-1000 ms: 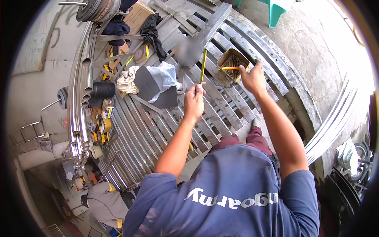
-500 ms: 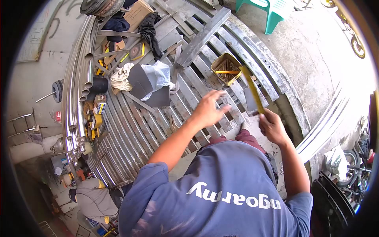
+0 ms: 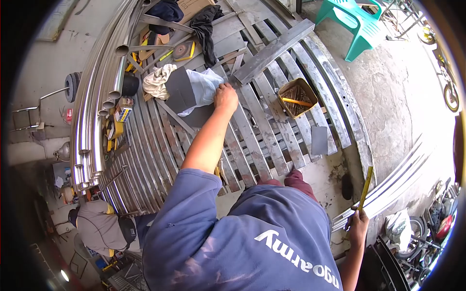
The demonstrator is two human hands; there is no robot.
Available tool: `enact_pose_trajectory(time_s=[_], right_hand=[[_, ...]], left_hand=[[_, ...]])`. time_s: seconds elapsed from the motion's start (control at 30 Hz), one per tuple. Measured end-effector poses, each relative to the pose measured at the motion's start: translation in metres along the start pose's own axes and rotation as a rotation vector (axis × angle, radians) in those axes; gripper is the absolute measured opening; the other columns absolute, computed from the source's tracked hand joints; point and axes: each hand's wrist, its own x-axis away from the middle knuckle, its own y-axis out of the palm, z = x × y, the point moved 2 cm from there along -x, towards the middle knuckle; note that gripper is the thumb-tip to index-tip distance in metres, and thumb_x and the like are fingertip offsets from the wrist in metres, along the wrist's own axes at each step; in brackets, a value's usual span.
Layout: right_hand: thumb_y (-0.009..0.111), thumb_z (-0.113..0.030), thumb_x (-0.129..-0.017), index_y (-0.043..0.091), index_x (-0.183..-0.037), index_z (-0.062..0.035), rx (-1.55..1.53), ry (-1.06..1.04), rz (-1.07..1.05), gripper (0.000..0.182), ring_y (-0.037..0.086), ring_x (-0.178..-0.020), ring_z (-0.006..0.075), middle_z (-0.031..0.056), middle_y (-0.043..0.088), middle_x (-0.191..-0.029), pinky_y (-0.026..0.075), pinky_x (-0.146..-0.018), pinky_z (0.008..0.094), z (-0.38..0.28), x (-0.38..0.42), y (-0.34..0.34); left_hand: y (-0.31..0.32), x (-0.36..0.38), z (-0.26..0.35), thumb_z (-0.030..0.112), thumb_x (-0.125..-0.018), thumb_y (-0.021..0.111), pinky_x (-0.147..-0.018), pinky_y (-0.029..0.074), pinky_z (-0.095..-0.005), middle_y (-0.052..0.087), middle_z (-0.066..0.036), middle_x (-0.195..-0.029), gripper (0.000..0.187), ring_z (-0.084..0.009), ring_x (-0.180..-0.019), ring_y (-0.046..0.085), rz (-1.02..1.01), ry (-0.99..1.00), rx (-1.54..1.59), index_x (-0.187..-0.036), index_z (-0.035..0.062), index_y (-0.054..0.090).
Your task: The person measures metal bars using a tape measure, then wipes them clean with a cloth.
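My left hand [image 3: 226,98] reaches over the metal slats, its fingers closed at the right edge of a pale translucent plastic bag [image 3: 203,83]. The bag lies over dark grey sheets [image 3: 178,90], beside a crumpled cream cloth [image 3: 158,81]. Out to the right, my right hand [image 3: 357,222] is wrapped round a yellow tape measure [image 3: 366,186], whose strip points upward. A square tin [image 3: 314,107] with small metal pieces and an orange-yellow stick stands on the slats between my hands. Below the tin lies a small grey plate [image 3: 319,140].
Steel tubes [image 3: 92,116] are stacked along the left. A thick metal bar [image 3: 274,51] lies across the slats near a grinding disc [image 3: 184,50]. A green plastic chair [image 3: 357,26] stands at upper right. Another person [image 3: 104,228] bends at lower left. Long pale bars [image 3: 388,186] lie at right.
My left hand has moved up and left to the plastic bag, its fingers closing. My right hand has swung down and right with the tape measure, away from the tin. The view has shifted.
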Motion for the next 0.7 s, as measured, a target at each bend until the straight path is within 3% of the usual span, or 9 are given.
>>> enact_pose_trajectory(time_s=[0.23,0.43,0.57,0.7], right_hand=[[0.048,-0.02,-0.115,0.064,-0.122,0.0034,0.059,-0.016,0.02,0.029,0.047,-0.051,0.0097,0.0009,0.053,-0.066,0.044,-0.046,0.0285,-0.019,-0.006,-0.021],[0.048,-0.019,-0.115,0.066,-0.122,0.0028,0.099,-0.086,0.063,0.029,0.048,-0.053,0.0087,-0.0001,0.052,-0.067,0.044,-0.046,0.0272,-0.039,-0.007,-0.043],[0.048,-0.015,-0.114,0.064,-0.124,0.0065,0.063,-0.093,0.049,0.029,0.048,-0.053,0.0097,0.0009,0.052,-0.066,0.045,-0.047,0.0287,-0.04,-0.013,-0.053],[0.05,-0.017,-0.114,0.064,-0.124,0.0054,0.038,-0.125,0.009,0.028,0.048,-0.052,0.0095,0.0003,0.051,-0.066,0.045,-0.046,0.0288,-0.035,-0.032,-0.054]], left_hand=[[-0.029,0.014,0.007,0.037,-0.11,0.053,-0.102,0.056,-0.0524,0.067,-0.028,-0.13,0.048,-0.0428,-0.119,0.07,-0.179,-0.058,-0.038,-0.136,-0.0027,0.049],[-0.05,0.034,-0.024,0.034,-0.11,0.049,-0.101,0.055,-0.0557,0.069,-0.032,-0.127,0.046,-0.0473,-0.117,0.07,-0.149,-0.017,-0.033,-0.134,-0.0051,0.051],[-0.068,0.061,-0.04,0.025,-0.108,0.046,-0.097,0.055,-0.058,0.072,-0.035,-0.116,0.035,-0.0477,-0.11,0.072,-0.202,0.072,-0.1,-0.122,-0.0041,0.06],[-0.073,0.105,-0.062,0.024,-0.107,0.049,-0.088,0.055,-0.0561,0.076,-0.028,-0.1,0.031,-0.0428,-0.097,0.074,-0.179,-0.031,0.245,-0.11,-0.0009,0.066]])
